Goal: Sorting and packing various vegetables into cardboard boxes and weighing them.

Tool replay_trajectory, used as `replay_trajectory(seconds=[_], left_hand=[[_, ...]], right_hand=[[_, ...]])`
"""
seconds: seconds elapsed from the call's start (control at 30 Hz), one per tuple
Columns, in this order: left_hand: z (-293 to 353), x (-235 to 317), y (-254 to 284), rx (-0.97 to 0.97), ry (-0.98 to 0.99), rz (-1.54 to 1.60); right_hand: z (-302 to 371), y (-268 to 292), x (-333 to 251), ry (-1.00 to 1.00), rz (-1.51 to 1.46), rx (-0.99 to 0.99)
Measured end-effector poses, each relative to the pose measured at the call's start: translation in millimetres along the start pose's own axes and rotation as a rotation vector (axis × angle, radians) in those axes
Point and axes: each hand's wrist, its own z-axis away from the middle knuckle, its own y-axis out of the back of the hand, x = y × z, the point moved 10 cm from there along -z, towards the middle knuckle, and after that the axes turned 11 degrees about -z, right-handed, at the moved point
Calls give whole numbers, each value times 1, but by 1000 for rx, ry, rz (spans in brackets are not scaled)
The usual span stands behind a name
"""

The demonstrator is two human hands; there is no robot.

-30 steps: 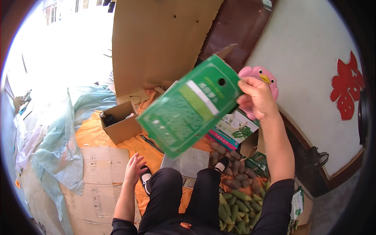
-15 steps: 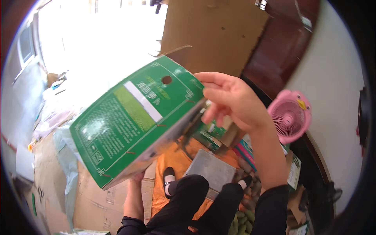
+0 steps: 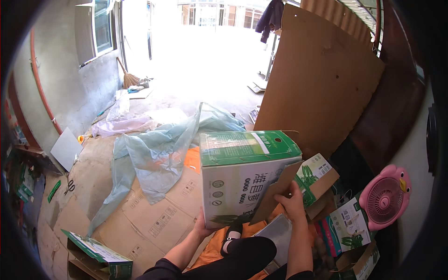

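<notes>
A green and white cardboard box (image 3: pixel 249 186) lies on its side in front of me, its green panel facing up and a round hole near that panel's far right corner. My left hand (image 3: pixel 204 226) grips its lower left edge from beneath; some of those fingers are hidden by the box. At the right end, my right hand (image 3: pixel 292 201) pinches a brown flap (image 3: pixel 276 191) that stands folded outward. Beyond the right hand is another green and white box (image 3: pixel 313 179) with brown flaps spread. Below the held box lies a grey flat lid or board (image 3: pixel 275 235) between my legs.
Flattened cardboard (image 3: pixel 154 205) covers the floor on the left, with a pale blue plastic sheet (image 3: pixel 158 158) over it. A pink fan (image 3: pixel 385 198) stands right. More boxes sit at lower left (image 3: pixel 100 256) and lower right (image 3: pixel 352 224). A tall brown cardboard sheet (image 3: pixel 322 79) stands behind.
The box has come down and been turned, so its white printed side now faces me. My right hand has moved from the box's upper corner to a flap. The view has swung up and left.
</notes>
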Motion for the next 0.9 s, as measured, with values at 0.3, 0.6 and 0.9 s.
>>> replay_trajectory(seconds=[0.3,0.6,0.9], left_hand=[[-7,-20,8,-45,74,102],[-17,-35,-7,-130,186,206],[-15,-80,30,40,348,-70]], right_hand=[[24,-26,25,-203,-97,-232],[53,39,84,-171,-231,106],[54,112,99,-75,-246,314]])
